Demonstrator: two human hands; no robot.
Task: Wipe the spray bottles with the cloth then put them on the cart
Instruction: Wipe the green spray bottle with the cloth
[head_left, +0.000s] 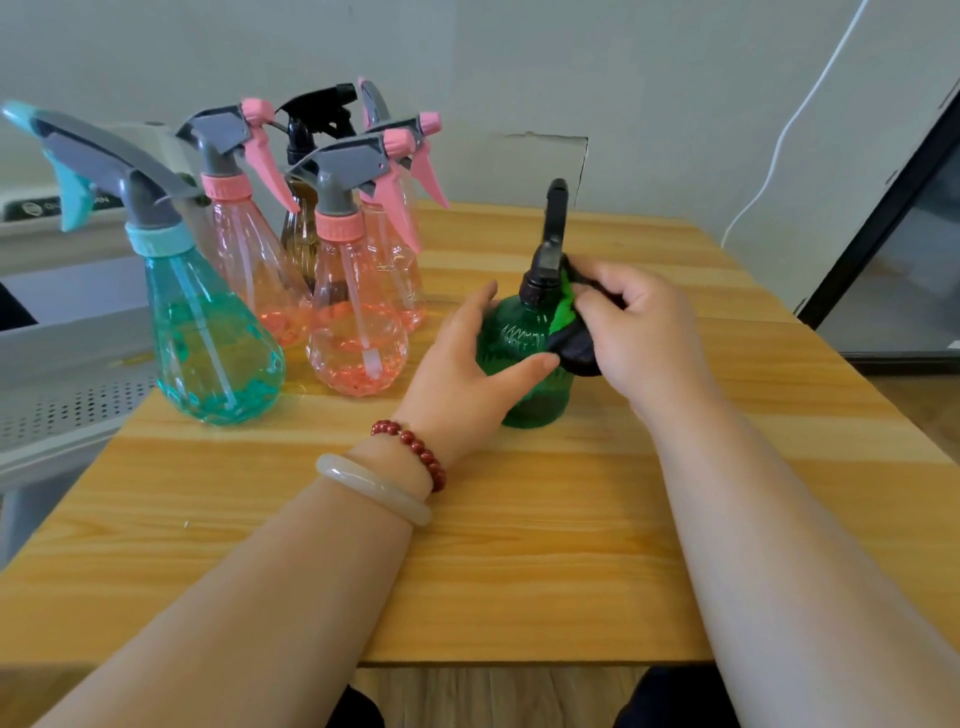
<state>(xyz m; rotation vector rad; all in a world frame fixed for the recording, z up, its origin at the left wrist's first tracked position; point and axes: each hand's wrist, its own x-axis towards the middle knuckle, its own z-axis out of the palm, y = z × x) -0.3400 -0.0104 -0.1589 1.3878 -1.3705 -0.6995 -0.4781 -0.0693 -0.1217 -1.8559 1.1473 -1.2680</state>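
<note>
**Step in hand: wiping the green bottle**

The wooden table (519, 519) carries all the bottles. A white perforated unit (67, 364) at far left is probably the cart. The other spray bottles (353, 312) stand clustered at rear left. The green spray bottle (519, 338) stands upright at centre. The left hand (467, 374) grips its body. The right hand (644, 332) pinches the dark cloth (576, 353) against its shoulder. Next move, as judged: finish the wipe, then carry the bottle left past the cluster.
</note>
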